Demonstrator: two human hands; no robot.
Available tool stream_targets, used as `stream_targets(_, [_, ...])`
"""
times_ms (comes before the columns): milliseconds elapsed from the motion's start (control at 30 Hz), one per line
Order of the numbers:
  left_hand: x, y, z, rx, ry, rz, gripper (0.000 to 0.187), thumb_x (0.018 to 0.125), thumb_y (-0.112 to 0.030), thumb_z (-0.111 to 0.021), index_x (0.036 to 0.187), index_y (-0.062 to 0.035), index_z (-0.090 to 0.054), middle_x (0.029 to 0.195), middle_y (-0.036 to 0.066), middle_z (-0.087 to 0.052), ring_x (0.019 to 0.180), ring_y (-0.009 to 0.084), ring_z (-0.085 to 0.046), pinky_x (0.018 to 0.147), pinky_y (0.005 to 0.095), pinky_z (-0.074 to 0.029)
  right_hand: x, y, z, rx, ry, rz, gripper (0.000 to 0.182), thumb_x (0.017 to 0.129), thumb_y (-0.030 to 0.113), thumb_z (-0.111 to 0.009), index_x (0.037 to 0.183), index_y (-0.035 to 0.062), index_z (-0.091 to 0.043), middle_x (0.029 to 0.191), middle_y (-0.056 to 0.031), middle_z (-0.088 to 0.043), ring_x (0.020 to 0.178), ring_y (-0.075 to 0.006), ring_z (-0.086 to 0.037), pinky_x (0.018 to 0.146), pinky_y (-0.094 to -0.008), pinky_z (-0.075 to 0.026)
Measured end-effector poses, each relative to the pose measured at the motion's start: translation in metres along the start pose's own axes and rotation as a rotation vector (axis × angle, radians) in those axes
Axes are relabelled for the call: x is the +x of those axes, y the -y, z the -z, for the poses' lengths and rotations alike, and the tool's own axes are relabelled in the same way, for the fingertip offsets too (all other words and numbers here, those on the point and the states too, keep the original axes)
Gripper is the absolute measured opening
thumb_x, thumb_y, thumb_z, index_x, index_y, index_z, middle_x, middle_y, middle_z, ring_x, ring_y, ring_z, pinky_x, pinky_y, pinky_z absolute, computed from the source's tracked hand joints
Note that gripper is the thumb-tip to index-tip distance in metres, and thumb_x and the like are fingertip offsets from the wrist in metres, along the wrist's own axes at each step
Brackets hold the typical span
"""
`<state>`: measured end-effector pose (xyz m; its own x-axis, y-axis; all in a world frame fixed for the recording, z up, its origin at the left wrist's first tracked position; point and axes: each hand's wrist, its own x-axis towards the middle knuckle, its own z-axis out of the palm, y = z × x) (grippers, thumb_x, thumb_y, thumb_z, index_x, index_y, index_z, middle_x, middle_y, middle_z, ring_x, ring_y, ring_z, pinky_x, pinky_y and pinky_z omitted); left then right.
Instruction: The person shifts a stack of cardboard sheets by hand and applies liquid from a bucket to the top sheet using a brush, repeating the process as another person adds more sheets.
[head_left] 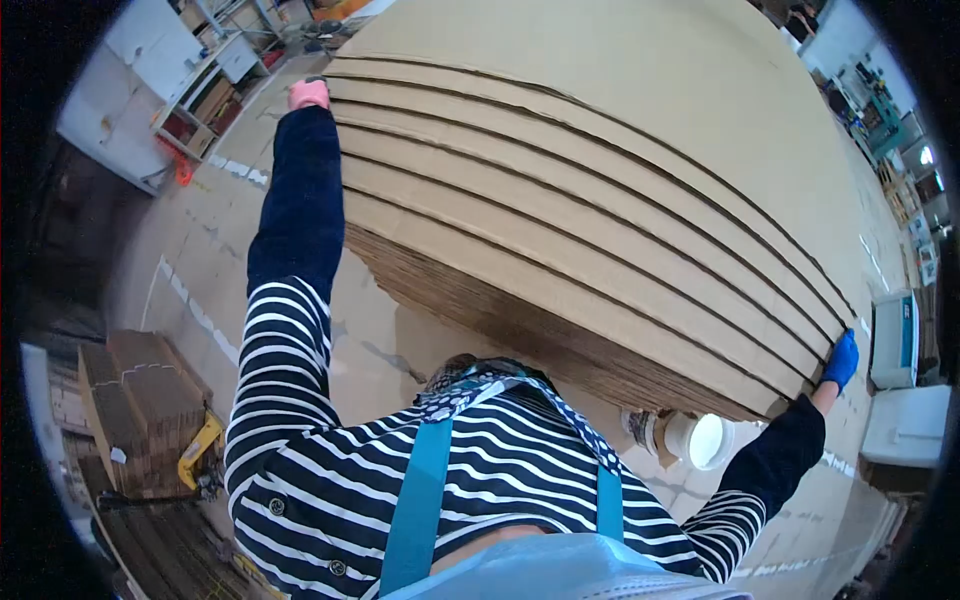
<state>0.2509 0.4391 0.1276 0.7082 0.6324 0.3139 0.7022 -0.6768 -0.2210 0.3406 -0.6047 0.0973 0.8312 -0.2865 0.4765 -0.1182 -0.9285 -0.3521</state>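
Large brown cardboard sheets (560, 170) lie in a tall stack in front of me, their near edges fanned out like steps. At the far left edge, my left hand (310, 93) in a pink glove is closed on the side of the upper sheets. My right hand (843, 360), in a blue glove, holds the sheets' edge near the right corner, with its fingers together. The undersides of the sheets hide part of both grips. Both arms are spread wide.
Below the stack's near edge stands a white bucket (706, 441). Bundled cardboard (150, 400) and a yellow tool-like object (200, 450) are at the lower left. White cabinets (905, 425) stand at the right. A person (801, 22) is far off at the upper right.
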Motion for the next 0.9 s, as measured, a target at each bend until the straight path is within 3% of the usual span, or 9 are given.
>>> stream_targets(167, [0.004,0.0,0.037,0.245,0.116,-0.229,0.023,0.076,-0.017,-0.042,0.089,-0.0104,-0.061,0.094,0.014,-0.057,0.089,0.0279,-0.054,0.074,0.0381,-0.044,0.0,0.035,0.023,0.1,0.073,-0.3,0.053,0.084,0.041,-0.031,0.093,-0.0041,-0.055,0.082,-0.0168,-0.059,0.079,-0.024,-0.055,0.071,-0.0329,-0.04])
stream_targets(233, [0.054,0.018,0.012,0.086,-0.076,-0.125,0.024,0.078,-0.016,-0.039,0.09,-0.0078,-0.058,0.09,0.017,-0.057,0.084,0.0296,-0.056,0.07,0.0397,-0.045,0.007,0.06,0.043,0.119,0.011,-0.523,0.055,0.084,0.044,-0.03,0.097,-0.0042,-0.053,0.087,-0.0177,-0.059,0.082,-0.0248,-0.054,0.072,-0.0324,-0.04])
stream_targets(300, [0.082,0.022,-0.018,-0.197,-0.219,-0.237,0.023,0.079,-0.016,-0.038,0.091,-0.0059,-0.055,0.086,0.02,-0.056,0.082,0.0308,-0.056,0.068,0.0403,-0.045,0.03,0.031,0.018,0.258,-0.027,-0.377,0.056,0.084,0.045,-0.03,0.1,-0.004,-0.051,0.09,-0.018,-0.058,0.085,-0.0246,-0.054,0.073,-0.0326,-0.04])
stream_targets(367, [0.07,-0.001,-0.022,-0.381,-0.149,-0.194,0.021,0.079,-0.016,-0.038,0.091,-0.0054,-0.052,0.084,0.02,-0.057,0.083,0.0308,-0.055,0.066,0.0405,-0.045,0.037,0.011,-0.012,-0.072,0.017,0.009,0.055,0.084,0.044,-0.03,0.099,-0.0037,-0.052,0.089,-0.018,-0.058,0.083,-0.0259,-0.054,0.072,-0.033,-0.04])
stream_targets(633, [0.059,-0.015,-0.026,0.065,-0.033,-0.081,0.023,0.077,-0.019,-0.044,0.09,-0.0105,-0.06,0.088,0.014,-0.058,0.091,0.026,-0.053,0.076,0.0358,-0.044,0.037,0.011,-0.01,-0.014,0.064,-0.165,0.051,0.081,0.042,-0.037,0.084,-0.0045,-0.057,0.083,-0.0211,-0.058,0.075,-0.0292,-0.054,0.068,-0.0367,-0.039])
stream_targets(700, [0.082,-0.008,-0.051,0.046,-0.06,-0.037,0.024,0.076,-0.018,-0.045,0.094,-0.0128,-0.059,0.091,0.012,-0.058,0.093,0.0254,-0.052,0.077,0.0358,-0.044,0.035,0.009,-0.01,0.031,0.055,-0.103,0.041,0.083,0.034,-0.037,0.086,-0.0024,-0.056,0.08,-0.0208,-0.058,0.073,-0.0307,-0.055,0.064,-0.038,-0.041])
stream_targets(800, [0.013,-0.039,0.037,0.107,0.007,-0.089,0.024,0.076,-0.019,-0.045,0.093,-0.0112,-0.059,0.095,0.013,-0.057,0.092,0.0263,-0.053,0.077,0.0361,-0.044,0.065,-0.056,-0.033,-0.476,0.102,0.32,0.021,0.081,0.015,-0.035,0.09,0.0056,-0.052,0.076,-0.0197,-0.057,0.067,-0.0341,-0.055,0.054,-0.0419,-0.043])
stream_targets(867, [0.062,-0.009,-0.007,0.152,0.041,-0.305,0.029,0.076,-0.019,-0.043,0.099,-0.0082,-0.056,0.098,0.017,-0.055,0.093,0.0274,-0.052,0.08,0.0368,-0.041,0.057,-0.024,-0.026,-0.248,0.094,0.0,0.019,0.08,0.013,-0.037,0.088,0.0058,-0.052,0.071,-0.0182,-0.056,0.066,-0.0331,-0.055,0.058,-0.041,-0.044])
stream_targets(900, [0.099,0.02,-0.044,-0.281,0.046,-0.221,0.035,0.073,-0.013,-0.044,0.107,-0.0065,-0.049,0.104,0.019,-0.051,0.101,0.0302,-0.046,0.085,0.0357,-0.038,0.055,-0.027,-0.019,-0.625,0.039,0.472,0.021,0.081,0.013,-0.037,0.091,0.0043,-0.052,0.083,-0.018,-0.057,0.074,-0.0326,-0.055,0.065,-0.0385,-0.044])
